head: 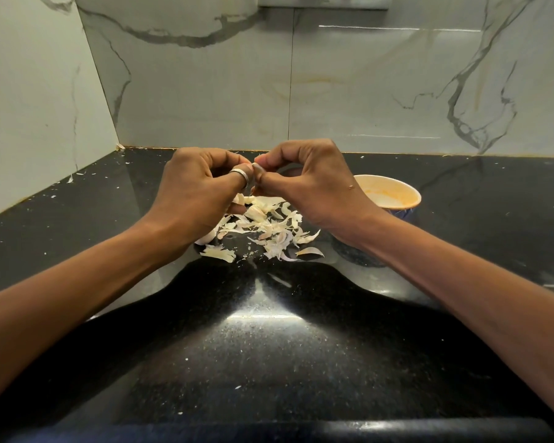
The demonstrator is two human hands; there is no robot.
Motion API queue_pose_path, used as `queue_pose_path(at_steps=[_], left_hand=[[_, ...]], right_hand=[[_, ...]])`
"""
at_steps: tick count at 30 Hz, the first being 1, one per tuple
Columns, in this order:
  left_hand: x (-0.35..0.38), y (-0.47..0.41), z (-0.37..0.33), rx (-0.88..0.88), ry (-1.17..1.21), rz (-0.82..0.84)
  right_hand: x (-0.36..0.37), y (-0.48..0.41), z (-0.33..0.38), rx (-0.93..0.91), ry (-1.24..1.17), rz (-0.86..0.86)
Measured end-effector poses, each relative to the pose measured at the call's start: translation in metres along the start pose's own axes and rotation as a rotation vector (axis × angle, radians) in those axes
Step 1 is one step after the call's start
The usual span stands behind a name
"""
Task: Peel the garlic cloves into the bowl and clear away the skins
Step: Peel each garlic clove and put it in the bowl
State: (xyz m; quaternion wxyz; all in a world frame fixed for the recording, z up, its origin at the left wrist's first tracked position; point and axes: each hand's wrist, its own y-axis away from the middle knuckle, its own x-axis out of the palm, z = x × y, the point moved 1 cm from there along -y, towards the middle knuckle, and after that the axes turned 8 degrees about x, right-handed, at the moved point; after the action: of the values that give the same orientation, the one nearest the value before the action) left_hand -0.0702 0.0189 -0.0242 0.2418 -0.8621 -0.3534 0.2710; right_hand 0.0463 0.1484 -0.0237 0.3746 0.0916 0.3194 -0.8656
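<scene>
Head view takes in a white marble wall (pixel 365 91) with grey veins across the back and along the 9 o'clock side, meeting a black speckled desk (pixel 269 362) that fills the lower half and carries a bright glare near its middle. Two bare forearms reach in from 7 and 5 o'clock and come together above the desk's far part. The left hand (pixel 192 193) and the right hand (pixel 314 183) are held up knuckles outward, their curled fingers (pixel 269 158) meeting tip to tip and pinching a small pale garlic clove (pixel 255 167) between them; most of it is hidden by the fingertips, so how much skin it has left cannot be told. A bowl (pixel 397 195), dark blue outside and pale orange inside, stands on the desk at 3 o'clock of the hands, partly behind the right wrist; what lies in it cannot be made out. Directly under the hands, at 6 o'clock of them, a loose heap of garlic skins (pixel 269 228) is spread on the desk, just beside the bowl at its 9 o'clock. Small white flecks dot the desk around the heap and toward 10 o'clock by the wall corner. A silver ring (pixel 240 174) sits on the left thumb.
</scene>
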Motion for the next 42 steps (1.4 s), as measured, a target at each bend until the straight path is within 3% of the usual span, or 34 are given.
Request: queue_pose_path(at_steps=[11,18,32,42], left_hand=[[-0.006,-0.004,-0.003,0.008,0.018,0.005],[-0.011,-0.010,-0.004,0.001,0.033,-0.144],[-0.005,-0.003,0.001,0.086,-0.074,-0.010],[-0.002,-0.002,0.006,0.098,-0.085,0.145]], right_hand=[[0.001,0.003,0.006,0.048,-0.143,0.037],[-0.004,0.001,0.006,0.069,-0.119,-0.047],[0.004,0.000,-0.001,0.051,-0.044,-0.033],[0.000,0.001,0.001,0.176,-0.247,-0.048]])
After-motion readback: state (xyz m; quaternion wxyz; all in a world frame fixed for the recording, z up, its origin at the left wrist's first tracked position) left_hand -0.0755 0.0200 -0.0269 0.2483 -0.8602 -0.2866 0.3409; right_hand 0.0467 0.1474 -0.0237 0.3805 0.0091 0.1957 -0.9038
